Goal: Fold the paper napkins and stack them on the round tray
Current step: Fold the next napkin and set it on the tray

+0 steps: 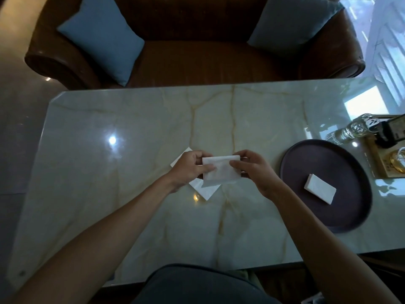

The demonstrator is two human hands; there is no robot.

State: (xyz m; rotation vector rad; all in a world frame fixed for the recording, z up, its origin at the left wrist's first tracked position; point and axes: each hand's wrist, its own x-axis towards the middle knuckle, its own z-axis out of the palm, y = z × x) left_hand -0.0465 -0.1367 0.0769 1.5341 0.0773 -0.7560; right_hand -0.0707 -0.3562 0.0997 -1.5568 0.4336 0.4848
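Head view: both hands, left hand (pixel 190 166) and right hand (pixel 252 170), pinch one napkin (pixel 220 172) above the bench (pixel 131 128), likely creasing it. The round tray (pixel 293 163) waits at three o'clock, within reach for stacking.

White napkin (pixel 220 172) held above flat napkin pile (pixel 205 190); one folded napkin (pixel 320 188) lies on dark round tray (pixel 306 159).

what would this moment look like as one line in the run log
step: folding | left hand + right hand: pinch paper napkin | round tray: folded napkin | unfolded napkins: table
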